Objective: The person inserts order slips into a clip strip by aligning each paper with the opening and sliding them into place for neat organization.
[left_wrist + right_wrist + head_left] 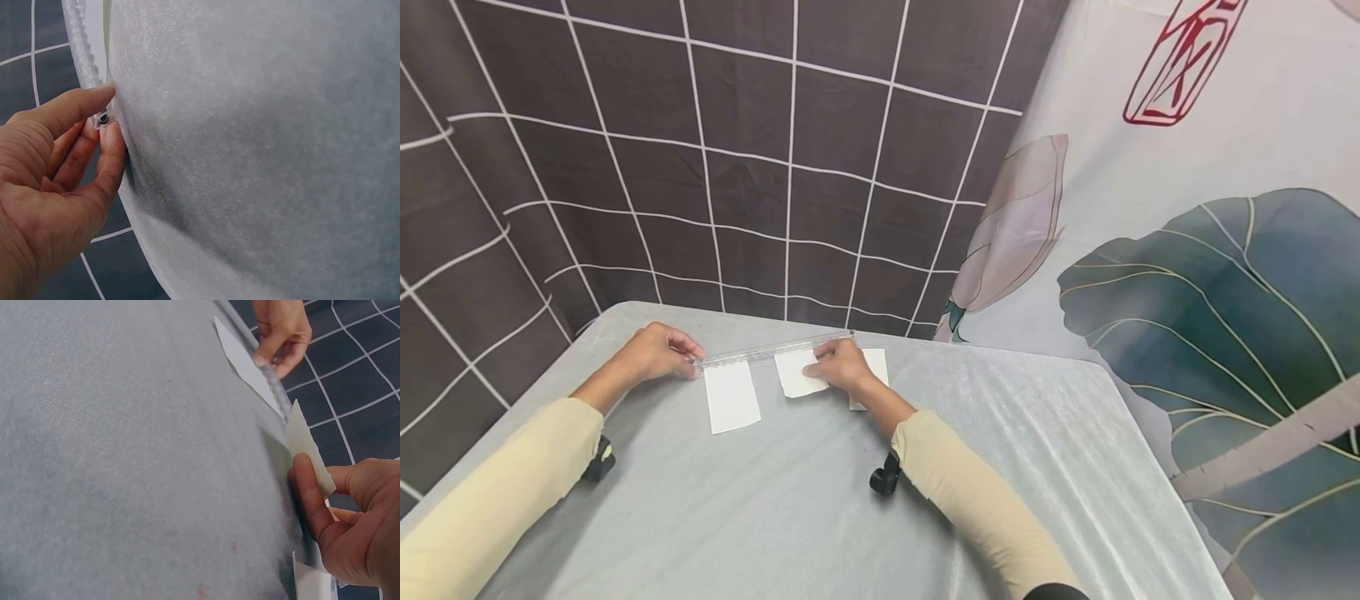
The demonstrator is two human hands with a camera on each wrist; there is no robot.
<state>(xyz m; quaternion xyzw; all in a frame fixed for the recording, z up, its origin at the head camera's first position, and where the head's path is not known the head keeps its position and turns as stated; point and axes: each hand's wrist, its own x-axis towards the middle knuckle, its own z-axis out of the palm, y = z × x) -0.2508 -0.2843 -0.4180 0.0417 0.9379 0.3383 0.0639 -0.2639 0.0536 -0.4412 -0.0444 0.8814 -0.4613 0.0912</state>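
A clear plastic strip [756, 352] with a toothed edge lies along the far side of the cloth-covered table. My left hand [658, 352] pinches its left end between thumb and fingers; the left wrist view shows a small dark round spot [104, 118] in that end. At the strip's right part, my right hand [842, 364] pinches a white paper piece [306, 444], which stands tilted off the cloth in the right wrist view. Another white paper piece [732, 398] lies against the strip near my left hand. A third paper piece [877, 365] is partly hidden behind my right hand.
Pale grey cloth [760, 508] covers the table. Just past its far edge hangs a dark curtain [745, 200] with a white grid. A pale curtain with large leaves [1225, 317] hangs on the right. Black wrist mounts [886, 477] sit under both forearms.
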